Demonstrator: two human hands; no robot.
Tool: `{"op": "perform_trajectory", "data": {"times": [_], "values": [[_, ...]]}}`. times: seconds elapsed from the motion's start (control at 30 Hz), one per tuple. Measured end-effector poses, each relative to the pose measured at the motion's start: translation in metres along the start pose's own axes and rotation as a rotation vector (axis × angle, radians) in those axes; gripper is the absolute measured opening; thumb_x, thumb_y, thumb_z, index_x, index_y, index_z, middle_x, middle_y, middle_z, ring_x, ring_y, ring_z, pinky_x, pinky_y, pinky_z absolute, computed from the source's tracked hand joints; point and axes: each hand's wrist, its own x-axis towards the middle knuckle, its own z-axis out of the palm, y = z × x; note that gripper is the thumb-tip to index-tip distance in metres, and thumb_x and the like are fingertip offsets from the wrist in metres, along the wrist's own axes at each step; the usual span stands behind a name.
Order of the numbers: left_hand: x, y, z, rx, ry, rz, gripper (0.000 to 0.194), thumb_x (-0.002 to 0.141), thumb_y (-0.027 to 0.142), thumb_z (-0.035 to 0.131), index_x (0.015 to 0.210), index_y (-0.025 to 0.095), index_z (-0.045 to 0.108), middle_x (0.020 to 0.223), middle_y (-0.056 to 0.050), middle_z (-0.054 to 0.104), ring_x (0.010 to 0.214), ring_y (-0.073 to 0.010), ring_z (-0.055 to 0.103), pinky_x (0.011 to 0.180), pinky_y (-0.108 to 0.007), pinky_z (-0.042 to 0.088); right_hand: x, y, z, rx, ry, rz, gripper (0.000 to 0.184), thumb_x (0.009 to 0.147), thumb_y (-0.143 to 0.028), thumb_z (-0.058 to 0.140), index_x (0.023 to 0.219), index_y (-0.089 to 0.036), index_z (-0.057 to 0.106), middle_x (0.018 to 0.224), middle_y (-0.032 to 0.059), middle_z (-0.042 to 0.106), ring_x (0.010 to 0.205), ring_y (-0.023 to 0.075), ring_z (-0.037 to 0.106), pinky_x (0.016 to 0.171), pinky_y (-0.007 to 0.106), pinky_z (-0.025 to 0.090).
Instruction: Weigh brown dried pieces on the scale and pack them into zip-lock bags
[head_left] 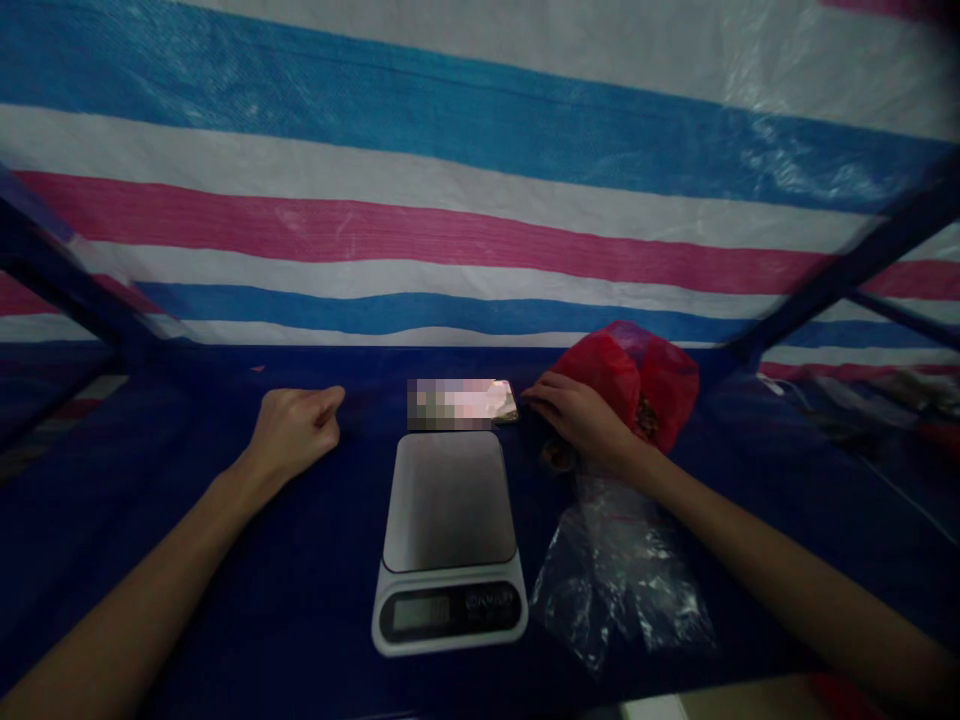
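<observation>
**While the right hand (577, 418) lies against a red plastic bag (626, 385), the left hand (295, 435) sits in a loose fist**

Nearest, a white digital kitchen scale (448, 500) stands on a dark blue woven tarpaulin (150, 590), its smooth grey platform facing up and its display too dim to read. Just to its right lies a crumpled clear plastic bag (619, 570), thin and glossy. Farther on, the left hand rests on the tarpaulin, closed and holding nothing. The right hand's fingers stretch over the red bag's near side, with a small brownish lump (559, 457) beside the palm; whether they grip anything, I cannot tell. Just beyond the scale, almost at those fingertips, lies a pixelated flat object (450, 403) with a foil-like corner. A careless sideways nudge from the right hand could knock that object, and the slippery film could snag or slide. A pink, blue and white striped tarpaulin (450, 240) hangs at the far side.
</observation>
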Motion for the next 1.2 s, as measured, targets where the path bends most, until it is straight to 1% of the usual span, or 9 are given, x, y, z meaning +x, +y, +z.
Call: {"op": "perform_trajectory", "data": {"times": [0.17, 0.4, 0.6, 0.7, 0.8, 0.87, 0.97, 1.07, 1.2], "values": [[-0.001, -0.002, 0.000, -0.019, 0.017, 0.001, 0.020, 0.065, 0.015, 0.046, 0.053, 0.021, 0.032, 0.044, 0.004, 0.034, 0.041, -0.0108, 0.034, 0.053, -0.028, 0.023, 0.000, 0.004, -0.003, -0.069, -0.051, 0.015, 0.016, 0.096, -0.010, 0.061, 0.095, -0.017, 0.076, 0.099, 0.0107, 0.073, 0.092, 0.0248, 0.070, 0.085, 0.038, 0.057], [-0.001, -0.003, 0.002, -0.025, 0.007, -0.008, 0.018, 0.065, 0.015, 0.047, 0.053, 0.020, 0.035, 0.045, 0.003, 0.035, 0.042, -0.0107, 0.033, 0.054, -0.028, 0.022, -0.026, -0.022, -0.062, 0.267, 0.086, 0.072, 0.004, 0.091, -0.019, 0.071, 0.092, -0.020, 0.075, 0.094, 0.0056, 0.076, 0.087, 0.0202, 0.071, 0.082, 0.033, 0.056], [-0.002, -0.001, 0.000, -0.037, -0.031, -0.031, 0.019, 0.066, 0.015, 0.048, 0.053, 0.021, 0.035, 0.046, 0.004, 0.034, 0.043, -0.0111, 0.034, 0.055, -0.029, 0.024, -0.044, -0.047, -0.068, 0.401, -0.047, -0.007, 0.010, 0.092, -0.020, 0.067, 0.091, -0.023, 0.077, 0.090, 0.0043, 0.075, 0.085, 0.0188, 0.071, 0.077, 0.031, 0.057], [-0.001, 0.000, -0.001, -0.030, -0.035, -0.039, 0.019, 0.066, 0.015, 0.048, 0.053, 0.021, 0.034, 0.046, 0.003, 0.034, 0.043, -0.0119, 0.034, 0.055, -0.029, 0.024, -0.046, -0.028, -0.077, 0.350, -0.012, -0.011, 0.023, 0.086, -0.008, 0.058, 0.089, -0.022, 0.076, 0.093, 0.0046, 0.076, 0.086, 0.0191, 0.071, 0.078, 0.031, 0.056], [-0.001, 0.002, -0.001, -0.011, -0.028, -0.053, 0.019, 0.067, 0.015, 0.046, 0.054, 0.021, 0.034, 0.046, 0.003, 0.035, 0.044, -0.0127, 0.034, 0.056, -0.030, 0.024, -0.047, 0.011, -0.093, 0.156, 0.150, 0.179, 0.028, 0.076, -0.001, 0.049, 0.073, -0.020, 0.070, 0.078, 0.0054, 0.074, 0.071, 0.0190, 0.068, 0.068, 0.030, 0.051], [0.000, 0.003, -0.001, 0.000, -0.040, -0.060, 0.018, 0.067, 0.017, 0.046, 0.054, 0.022, 0.035, 0.046, 0.002, 0.036, 0.044, -0.0132, 0.036, 0.056, -0.029, 0.024, -0.046, 0.038, -0.094, -0.012, 0.148, 0.253, 0.026, 0.074, -0.002, 0.052, 0.070, -0.019, 0.071, 0.072, 0.0068, 0.073, 0.066, 0.0200, 0.066, 0.066, 0.031, 0.050], [0.001, 0.006, -0.002, 0.006, -0.071, -0.052, 0.015, 0.066, 0.019, 0.046, 0.054, 0.022, 0.037, 0.046, 0.002, 0.039, 0.044, -0.0133, 0.037, 0.056, -0.029, 0.025, -0.041, 0.062, -0.075, -0.110, 0.069, 0.268, 0.019, 0.076, -0.007, 0.061, 0.085, -0.016, 0.074, 0.094, 0.0119, 0.077, 0.081, 0.0251, 0.070, 0.076, 0.033, 0.053], [0.000, 0.008, 0.000, 0.012, -0.051, -0.030, 0.017, 0.066, 0.019, 0.046, 0.053, 0.021, 0.035, 0.045, 0.003, 0.036, 0.043, -0.0121, 0.035, 0.055, -0.028, 0.025, -0.041, 0.070, -0.050, -0.113, 0.012, 0.257, 0.019, 0.085, -0.010, 0.058, 0.095, -0.013, 0.074, 0.104, 0.0159, 0.075, 0.091, 0.0271, 0.071, 0.085, 0.035, 0.053], [-0.001, 0.008, 0.004, 0.006, -0.002, 0.005, 0.018, 0.067, 0.020, 0.045, 0.051, 0.020, 0.036, 0.044, 0.003, 0.035, 0.041, -0.0109, 0.034, 0.054, -0.027, 0.025, -0.052, 0.076, -0.044, -0.105, 0.009, 0.215, 0.021, 0.085, -0.008, 0.059, 0.098, -0.013, 0.074, 0.112, 0.0176, 0.071, 0.100, 0.0289, 0.068, 0.093, 0.039, 0.052]]}}
